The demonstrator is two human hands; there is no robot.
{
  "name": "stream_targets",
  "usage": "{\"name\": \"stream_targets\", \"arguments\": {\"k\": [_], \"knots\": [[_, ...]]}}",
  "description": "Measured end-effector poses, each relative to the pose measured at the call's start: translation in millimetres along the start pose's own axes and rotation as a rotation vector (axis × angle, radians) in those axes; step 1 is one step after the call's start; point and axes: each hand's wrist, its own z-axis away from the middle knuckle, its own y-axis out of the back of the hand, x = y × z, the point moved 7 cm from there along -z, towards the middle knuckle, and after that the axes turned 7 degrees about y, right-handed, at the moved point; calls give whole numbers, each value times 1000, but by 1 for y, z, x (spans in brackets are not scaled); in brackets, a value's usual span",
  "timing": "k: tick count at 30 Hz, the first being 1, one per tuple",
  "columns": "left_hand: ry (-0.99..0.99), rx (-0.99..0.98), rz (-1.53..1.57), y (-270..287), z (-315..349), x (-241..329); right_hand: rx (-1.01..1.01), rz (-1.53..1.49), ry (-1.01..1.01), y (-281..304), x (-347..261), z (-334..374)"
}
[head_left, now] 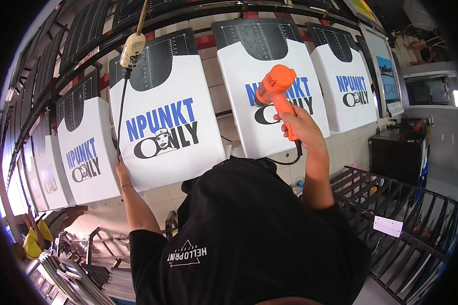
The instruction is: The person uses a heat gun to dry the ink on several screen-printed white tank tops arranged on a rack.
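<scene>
My right hand (303, 126) is wrapped round the handle of an orange heat gun (281, 84). Its nozzle points left and down over a white printed T-shirt (249, 134), covering part of the blue and black print. Low at the left edge of another white T-shirt (203, 96), my left hand (122, 172) is closed where a black cord (121, 114) comes down to it. That cord hangs from a cream socket connector (133, 50). My left fingertips are partly hidden. Each shirt lies stretched on a black board (170, 48) with ruled marks.
More printed white shirts lie to the left (99, 132) and right (359, 114). A black metal rack (392, 203) stands at lower right, a dark cabinet (398, 152) beyond it. Flat frames (61, 274) are stacked at lower left, near a person in yellow (35, 239).
</scene>
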Motion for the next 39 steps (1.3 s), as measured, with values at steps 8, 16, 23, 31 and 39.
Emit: {"name": "stream_targets", "arguments": {"k": [8,16,23,31,39], "knots": [[36,-52,72,-2,-7,-10,-12,83,7,-7,-6,-16],[60,-49,27,-4,-5,-9,22,79,58,-7,-14,-29],[53,-57,58,-5,-6,-12,-1,71,61,-6,-18,-43],[70,-55,78,-5,3,-4,3,52,50,-5,-19,-56],[33,-37,26,-3,5,0,-15,35,69,-19,-24,-58]]}}
